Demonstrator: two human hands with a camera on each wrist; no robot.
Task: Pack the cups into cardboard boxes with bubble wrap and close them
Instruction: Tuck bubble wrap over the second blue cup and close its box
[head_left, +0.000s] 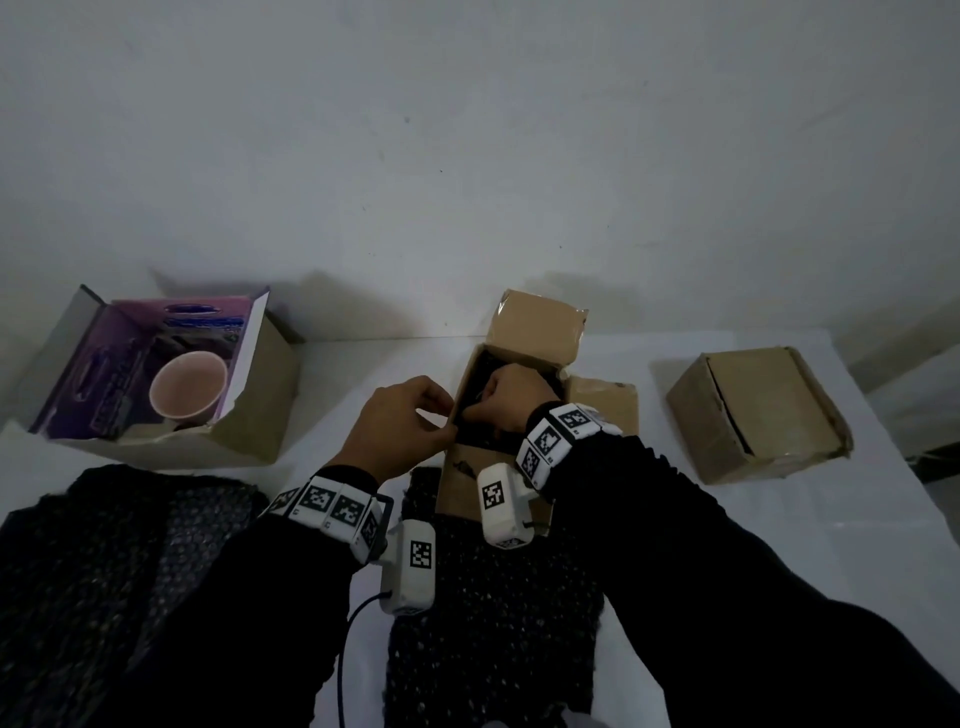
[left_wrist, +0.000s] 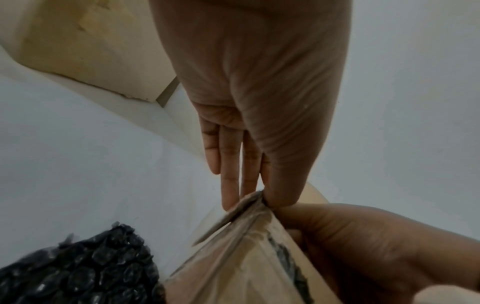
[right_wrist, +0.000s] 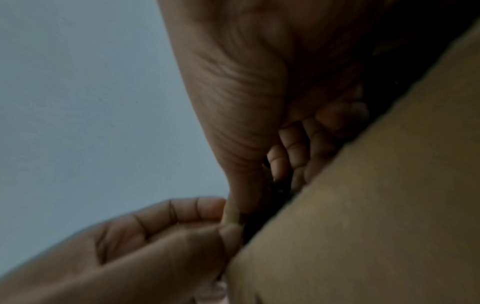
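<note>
Cardboard flap (left_wrist: 228, 214) is pinched by the left hand (head_left: 400, 426); right hand (head_left: 506, 397), fingers curled, tucks black wrap inside the middle box (head_left: 519, 493). Seat padding evenly first.

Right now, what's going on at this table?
A person is packing the middle cardboard box. The left hand pinches the box's left flap, while the right hand reaches inside, where black bubble wrap shows. A pink cup sits unpacked in the open box at left. The box at right is already closed. More bubble wrap sheets lie on the table in front.
</note>
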